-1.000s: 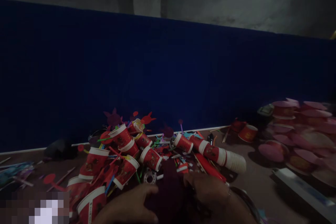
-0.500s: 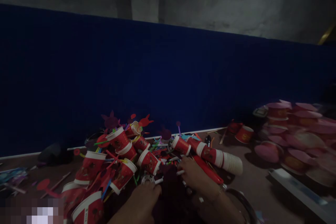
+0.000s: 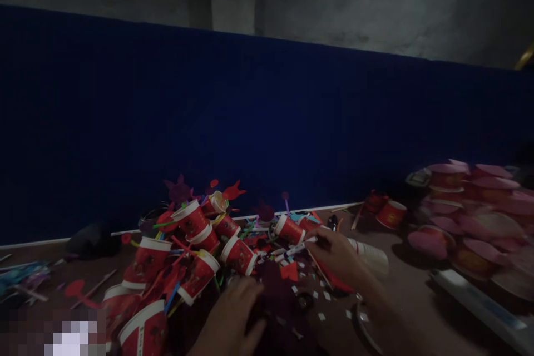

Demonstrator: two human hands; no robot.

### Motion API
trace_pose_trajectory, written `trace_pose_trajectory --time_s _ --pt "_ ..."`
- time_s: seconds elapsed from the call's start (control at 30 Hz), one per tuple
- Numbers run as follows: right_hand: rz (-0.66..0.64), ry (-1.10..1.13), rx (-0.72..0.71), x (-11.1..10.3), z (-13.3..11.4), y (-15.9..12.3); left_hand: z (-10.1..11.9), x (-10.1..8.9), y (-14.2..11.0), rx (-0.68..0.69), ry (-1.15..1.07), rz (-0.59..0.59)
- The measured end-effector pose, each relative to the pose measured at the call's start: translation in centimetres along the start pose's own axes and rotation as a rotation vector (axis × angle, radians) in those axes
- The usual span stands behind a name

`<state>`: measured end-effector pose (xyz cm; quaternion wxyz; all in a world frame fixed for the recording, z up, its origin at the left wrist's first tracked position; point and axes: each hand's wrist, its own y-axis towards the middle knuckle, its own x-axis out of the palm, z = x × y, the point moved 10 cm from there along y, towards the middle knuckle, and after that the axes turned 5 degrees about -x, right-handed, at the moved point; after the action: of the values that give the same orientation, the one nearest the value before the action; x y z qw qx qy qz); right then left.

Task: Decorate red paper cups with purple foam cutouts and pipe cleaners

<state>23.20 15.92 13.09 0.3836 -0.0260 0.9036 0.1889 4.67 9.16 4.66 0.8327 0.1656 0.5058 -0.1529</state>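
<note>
My left hand (image 3: 233, 314) hovers low over the dark purple sheet (image 3: 271, 300). Its thumb stands apart from the loosely bent fingers, with nothing seen between them. My right hand (image 3: 336, 253) reaches forward to the right, fingertips pinched at the end of a slim white pen-like stick (image 3: 290, 252). Just beyond that stick lies a tipped red paper cup (image 3: 289, 229). A small red paper piece (image 3: 289, 271) rests on the sheet, with several white paper bits (image 3: 316, 295) around it. My right forearm partly covers a stack of nested cups (image 3: 371, 256).
Several red paper cups (image 3: 198, 277) with coloured sticks and cut-outs are heaped at left. Pink-topped red tubs (image 3: 475, 256) pile up at right, near a long pale box (image 3: 475, 306). A blue panel (image 3: 258, 122) rises behind the table.
My right hand has moved forward and right with the white stick. My left hand has loosened, and the white piece it held is gone from it. The red piece and white bits now show.
</note>
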Motion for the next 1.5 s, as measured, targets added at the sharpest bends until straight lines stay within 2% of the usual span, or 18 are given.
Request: trace_pose_trajectory --time_s 0.03,0.07,0.13,0.23,0.3,0.37,0.5,0.7,0.87,0.93,0.97,1.07,1.13,1.23,1.27,1.33,1.4,1.5 --pt "0.016 0.07 -0.016 -0.3 -1.0 -0.2 -0.2 -2.2 0.3 -0.062 -0.064 0.125" --pt "0.016 0.125 -0.02 -0.3 -1.9 -0.5 -0.1 -3.8 0.6 -0.083 -0.12 0.2" --pt "-0.005 0.225 -0.019 0.2 -3.7 -1.2 1.1 -5.1 1.6 -0.026 -0.223 0.186" --pt "0.031 0.435 -0.007 1.1 -5.5 -2.2 2.8 -5.3 3.0 0.079 -0.35 0.049" --pt "0.053 0.623 0.071 2.2 -5.3 -2.6 3.4 -5.6 3.3 0.107 -0.334 0.015" --pt "0.018 0.756 0.128 4.0 -5.1 -2.8 4.0 -5.9 3.3 0.134 -0.277 -0.016" --pt "-0.036 0.739 0.116 6.3 -5.2 -2.7 4.6 -5.2 2.8 0.141 -0.222 -0.103" --pt "-0.048 0.663 0.12 7.0 -5.5 -2.7 2.5 -4.1 2.6 0.015 -0.092 -0.132" --pt "-0.093 0.668 0.129 6.8 -5.0 -2.3 -0.2 -4.6 1.6 -0.17 -0.075 -0.106" --pt "-0.12 0.721 0.216 7.0 -3.7 -2.2 -1.0 -3.6 0.3 -0.245 0.049 -0.143" --pt "-0.118 0.755 0.269 7.1 -3.0 -2.2 -1.1 -2.3 -0.5 -0.251 0.141 -0.21" --pt "-0.052 0.883 0.413 7.5 -1.2 -2.2 0.0 3.2 -3.4 -0.117 0.294 -0.509" --pt "-0.004 1.039 0.509 8.7 -0.6 -2.8 0.8 5.9 -4.9 -0.019 0.322 -0.611" --pt "-0.084 1.308 0.706 13.1 -0.5 -4.9 0.7 7.1 -5.4 0.006 0.383 -0.581" --pt "-0.142 1.339 0.784 14.8 -0.4 -6.0 0.4 7.0 -5.4 -0.002 0.402 -0.555" --pt "-0.142 1.314 0.812 16.5 0.6 -7.3 0.1 6.7 -5.3 -0.017 0.43 -0.496" --pt "-0.035 1.245 0.773 16.7 2.4 -7.8 -0.1 6.1 -5.2 -0.029 0.439 -0.408" --pt "0.105 1.061 0.623 14.7 4.3 -7.3 -0.1 4.9 -5.4 -0.05 0.414 -0.246"
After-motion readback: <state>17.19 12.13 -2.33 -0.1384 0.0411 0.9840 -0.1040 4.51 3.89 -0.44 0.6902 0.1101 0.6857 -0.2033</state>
